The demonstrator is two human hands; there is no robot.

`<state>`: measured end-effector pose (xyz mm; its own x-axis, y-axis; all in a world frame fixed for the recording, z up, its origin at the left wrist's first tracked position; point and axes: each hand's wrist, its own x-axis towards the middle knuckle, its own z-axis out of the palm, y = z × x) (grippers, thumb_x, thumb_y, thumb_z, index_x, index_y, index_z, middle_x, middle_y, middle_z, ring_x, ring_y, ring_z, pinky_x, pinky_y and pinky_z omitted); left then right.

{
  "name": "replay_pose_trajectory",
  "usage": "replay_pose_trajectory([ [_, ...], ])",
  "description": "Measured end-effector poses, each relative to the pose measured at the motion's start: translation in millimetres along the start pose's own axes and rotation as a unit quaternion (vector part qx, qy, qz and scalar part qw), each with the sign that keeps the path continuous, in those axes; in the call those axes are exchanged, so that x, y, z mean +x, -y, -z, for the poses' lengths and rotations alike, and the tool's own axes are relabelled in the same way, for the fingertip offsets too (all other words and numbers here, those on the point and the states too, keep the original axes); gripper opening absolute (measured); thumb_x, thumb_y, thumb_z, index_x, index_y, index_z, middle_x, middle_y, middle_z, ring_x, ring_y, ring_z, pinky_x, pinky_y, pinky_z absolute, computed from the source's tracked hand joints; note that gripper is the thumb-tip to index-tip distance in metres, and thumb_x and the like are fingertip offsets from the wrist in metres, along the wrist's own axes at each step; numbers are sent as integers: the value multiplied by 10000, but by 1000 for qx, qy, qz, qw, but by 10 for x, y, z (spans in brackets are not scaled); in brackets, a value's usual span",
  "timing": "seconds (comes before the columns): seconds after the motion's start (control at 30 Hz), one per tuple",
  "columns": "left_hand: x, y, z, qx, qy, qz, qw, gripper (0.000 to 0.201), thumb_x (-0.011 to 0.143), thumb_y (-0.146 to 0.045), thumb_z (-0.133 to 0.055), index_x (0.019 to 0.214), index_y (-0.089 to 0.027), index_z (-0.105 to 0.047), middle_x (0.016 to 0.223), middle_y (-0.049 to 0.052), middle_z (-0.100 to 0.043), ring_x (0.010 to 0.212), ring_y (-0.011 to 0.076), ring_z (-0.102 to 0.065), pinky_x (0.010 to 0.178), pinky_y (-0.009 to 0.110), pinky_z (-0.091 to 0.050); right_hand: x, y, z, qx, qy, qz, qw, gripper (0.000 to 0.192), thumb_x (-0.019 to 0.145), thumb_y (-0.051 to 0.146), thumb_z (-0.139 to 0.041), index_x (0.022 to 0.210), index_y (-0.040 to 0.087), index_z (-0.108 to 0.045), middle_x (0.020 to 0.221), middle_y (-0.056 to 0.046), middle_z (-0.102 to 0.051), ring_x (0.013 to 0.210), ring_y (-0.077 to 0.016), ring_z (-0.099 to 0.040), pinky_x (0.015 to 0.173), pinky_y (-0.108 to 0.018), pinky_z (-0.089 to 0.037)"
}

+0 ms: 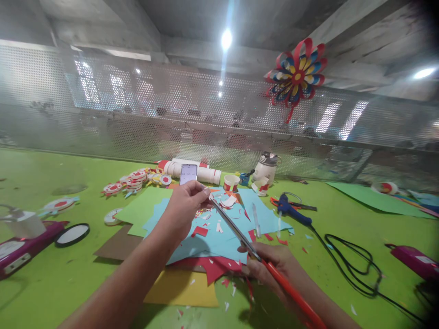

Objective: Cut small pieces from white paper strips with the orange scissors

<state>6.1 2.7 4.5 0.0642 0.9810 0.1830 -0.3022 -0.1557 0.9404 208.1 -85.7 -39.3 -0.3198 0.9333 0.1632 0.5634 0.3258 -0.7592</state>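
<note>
A small scrap of paper [210, 195] is pinched between the fingertips of the left hand [187, 205], which is held above the middle of the green table [51, 283]. The tips of a pair of scissors [236, 230] are set against that scrap; the blades are nearly closed. The red handles of the scissors are gripped in the closed right hand [270, 267], nearer the front edge of the table.

Under both hands a pile of coloured paper sheets [212, 242] is spread: light blue on top, with red, yellow, green and brown showing at its edges, and small red and white clippings scattered over it. A phone [188, 173] is propped upright just behind the left hand, in front of a white tube [206, 172] lying towards the back edge. Left of the tube, red and white paper discs [135, 179] are stacked. A paper cup [231, 183] and a white bottle [265, 170] stand at the back, right of the tube. A blue glue gun [290, 209] lies to the right of the pile, its black cord [356, 265] trailing towards the right front corner. A paper pinwheel [297, 75] is fixed on the mesh wall behind.
</note>
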Motion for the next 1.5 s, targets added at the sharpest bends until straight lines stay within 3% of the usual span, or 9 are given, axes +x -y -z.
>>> replay_pose_trajectory([
  [0.3, 90, 23, 55, -16, -39, -1, 999, 171, 618, -195, -700, 586, -136, -544, 565, 12, -585, 578, 140, -614, 580, 250, -474, -27, 81, -25, 41, 93, 48, 994, 393, 844, 510, -504, 778, 145, -635, 623, 32, -418, 555, -109, -354, 487, -217, -285],
  [0.47, 46, 28, 38, -10, -25, 2, 1000, 168, 653, -228, -693, 622, -142, -552, 583, 3, -581, 590, 138, -611, 592, 251, -463, 9, 6, 20, 3, 19, 16, 1000, 395, 829, 486, -529, 874, 119, -671, 592, 29, -407, 540, -120, -359, 488, -234, -287],
  [0.6, 45, 43, 51, -3, -21, -15, 1000, 153, 670, -239, -688, 641, -140, -575, 627, 18, -593, 629, 137, -589, 617, 264, -461, 33, -20, 32, 17, 9, -3, 1000, 412, 831, 482, -519, 956, 114, -657, 646, 8, -464, 566, -134, -417, 518, -244, -334],
  [0.77, 20, 28, 14, -39, -22, -12, 999, 143, 668, -239, -703, 656, -139, -603, 640, 5, -587, 651, 123, -574, 652, 261, -457, 36, -50, -11, 3, -40, 16, 999, 449, 840, 512, -491, 992, 129, -668, 642, -10, -520, 560, -149, -461, 515, -251, -383],
  [1.0, -45, 18, -65, -128, -20, 23, 991, 139, 639, -209, -739, 654, -127, -627, 632, 10, -610, 637, 106, -572, 670, 250, -465, 12, -45, -76, 64, -42, 0, 997, 535, 834, 603, -459, 1002, 150, -688, 684, -51, -612, 583, -192, -603, 549, -273, -494],
  [1.17, -53, 43, -79, -135, -24, 15, 990, 138, 645, -206, -734, 655, -125, -624, 644, 17, -625, 647, 110, -574, 672, 254, -474, 3, -42, -68, 66, -52, -4, 996, 536, 839, 589, -472, 1015, 132, -691, 605, -29, -579, 538, -174, -580, 565, -291, -516],
  [1.5, -91, 72, -133, -155, -39, 5, 987, 115, 685, -190, -699, 671, -124, -606, 659, 21, -628, 655, 106, -588, 715, 255, -476, 1, -62, -91, 68, -52, -6, 996, 546, 843, 589, -472, 1038, 125, -684, 647, -39, -607, 562, -174, -595, 592, -298, -543],
])
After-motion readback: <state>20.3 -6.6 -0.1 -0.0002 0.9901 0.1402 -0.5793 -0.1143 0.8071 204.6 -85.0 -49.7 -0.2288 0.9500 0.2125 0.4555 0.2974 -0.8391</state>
